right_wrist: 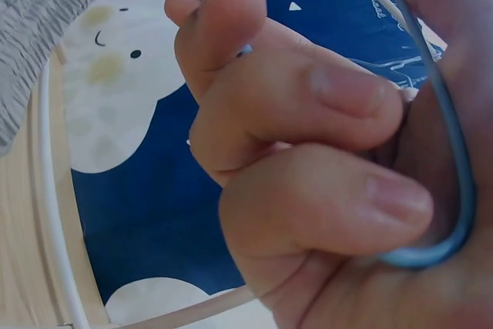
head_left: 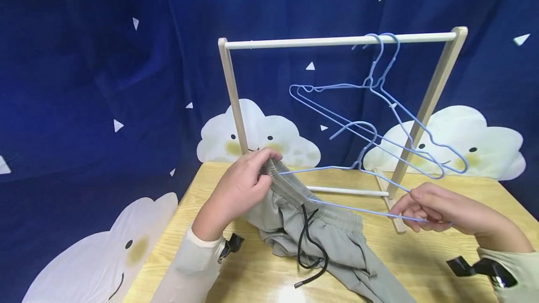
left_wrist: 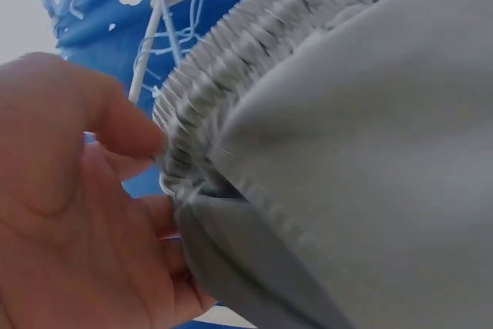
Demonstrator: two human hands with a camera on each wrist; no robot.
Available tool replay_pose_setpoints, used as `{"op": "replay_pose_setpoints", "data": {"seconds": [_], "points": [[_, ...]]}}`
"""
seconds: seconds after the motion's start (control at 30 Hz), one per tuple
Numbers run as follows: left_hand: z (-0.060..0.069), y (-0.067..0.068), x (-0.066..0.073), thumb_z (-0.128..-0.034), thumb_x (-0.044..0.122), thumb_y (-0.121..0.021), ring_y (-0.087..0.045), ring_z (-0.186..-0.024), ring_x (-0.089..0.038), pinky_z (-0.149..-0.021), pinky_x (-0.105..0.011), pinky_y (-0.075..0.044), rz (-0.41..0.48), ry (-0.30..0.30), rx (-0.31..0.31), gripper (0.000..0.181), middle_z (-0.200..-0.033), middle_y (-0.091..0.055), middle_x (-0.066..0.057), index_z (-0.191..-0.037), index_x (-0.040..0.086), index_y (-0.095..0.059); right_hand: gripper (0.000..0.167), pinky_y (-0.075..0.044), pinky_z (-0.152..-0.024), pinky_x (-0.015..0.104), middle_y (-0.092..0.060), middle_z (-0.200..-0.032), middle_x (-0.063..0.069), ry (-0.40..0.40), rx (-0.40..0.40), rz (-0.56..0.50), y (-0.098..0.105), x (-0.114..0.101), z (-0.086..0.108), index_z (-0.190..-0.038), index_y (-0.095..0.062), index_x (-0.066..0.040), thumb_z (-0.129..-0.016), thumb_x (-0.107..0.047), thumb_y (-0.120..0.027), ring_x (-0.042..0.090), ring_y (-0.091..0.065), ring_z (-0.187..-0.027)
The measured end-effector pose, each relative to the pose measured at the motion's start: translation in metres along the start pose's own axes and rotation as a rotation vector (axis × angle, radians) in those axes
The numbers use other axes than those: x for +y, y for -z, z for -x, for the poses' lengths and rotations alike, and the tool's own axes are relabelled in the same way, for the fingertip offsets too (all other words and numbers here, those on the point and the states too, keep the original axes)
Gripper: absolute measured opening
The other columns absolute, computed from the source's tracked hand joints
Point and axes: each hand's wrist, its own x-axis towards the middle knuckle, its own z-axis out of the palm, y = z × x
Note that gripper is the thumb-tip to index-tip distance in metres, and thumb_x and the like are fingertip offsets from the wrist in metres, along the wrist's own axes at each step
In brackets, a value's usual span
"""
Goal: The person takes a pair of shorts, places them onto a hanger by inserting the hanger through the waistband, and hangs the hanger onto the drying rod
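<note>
Grey drawstring trousers (head_left: 290, 228) hang from my left hand (head_left: 241, 185), which pinches their elastic waistband at one end; the left wrist view shows thumb and fingers at the waistband (left_wrist: 231, 59). A blue wire hanger (head_left: 349, 208) has its left end inside the waist opening, its hook pointing up. My right hand (head_left: 438, 207) grips the hanger's right end, and in the right wrist view the fingers (right_wrist: 308, 136) curl round the blue wire (right_wrist: 454, 152). The black drawstring (head_left: 307, 237) dangles at the trousers' front. The lower legs run out of view at the bottom.
Behind the hands stands a rack with a white rail (head_left: 294, 42) and wooden posts (head_left: 438, 83). Two blue hangers (head_left: 404, 106) hang on its right part. Beneath is a wooden table (head_left: 244, 265); a dark blue curtain (head_left: 105, 60) with clouds and triangles is behind.
</note>
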Motion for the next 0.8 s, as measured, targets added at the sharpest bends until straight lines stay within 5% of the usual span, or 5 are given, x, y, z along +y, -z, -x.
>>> {"op": "replay_pose_setpoints", "data": {"seconds": [0.1, 0.23, 0.4, 0.8], "points": [[-0.002, 0.000, 0.002, -0.0952, 0.002, -0.053, -0.066, -0.107, -0.023, -0.100, -0.045, -0.053, -0.029, -0.082, 0.018, 0.051, -0.125, -0.073, 0.001, -0.143, 0.019, -0.063, 0.069, -0.018, -0.031, 0.025, -0.052, -0.080, 0.027, 0.017, 0.003, 0.015, 0.001, -0.001, -0.002, -0.137, -0.063, 0.012, -0.110, 0.003, 0.000, 0.028, -0.023, -0.045], [-0.003, -0.002, 0.004, -0.1005, -0.001, -0.061, -0.064, -0.086, -0.019, -0.084, -0.039, -0.056, 0.033, -0.131, 0.021, 0.052, -0.103, -0.073, -0.001, -0.149, 0.014, -0.054, 0.070, -0.018, -0.031, 0.025, -0.052, -0.080, 0.027, 0.045, 0.002, 0.006, 0.000, 0.000, -0.005, -0.138, -0.061, 0.014, -0.110, 0.001, 0.003, 0.027, -0.023, -0.045], [-0.001, -0.007, 0.008, -0.1029, 0.003, -0.070, -0.056, -0.072, -0.011, -0.068, -0.028, -0.051, 0.127, -0.189, 0.009, 0.028, -0.091, -0.070, 0.000, -0.131, 0.006, -0.064, 0.070, -0.018, -0.030, 0.026, -0.051, -0.079, 0.027, 0.063, -0.015, -0.018, -0.007, 0.000, -0.014, -0.136, -0.063, 0.013, -0.113, -0.004, 0.001, 0.026, -0.023, -0.044], [0.001, -0.017, 0.017, -0.1014, 0.008, -0.074, -0.074, -0.094, -0.015, -0.086, -0.030, -0.062, 0.142, -0.342, 0.100, 0.016, -0.106, -0.080, -0.004, -0.117, 0.006, -0.079, 0.068, -0.020, -0.030, 0.026, -0.055, -0.080, 0.030, 0.038, 0.004, -0.006, -0.030, 0.003, -0.038, -0.134, -0.067, 0.010, -0.114, -0.004, -0.003, 0.032, -0.026, -0.045]]}}
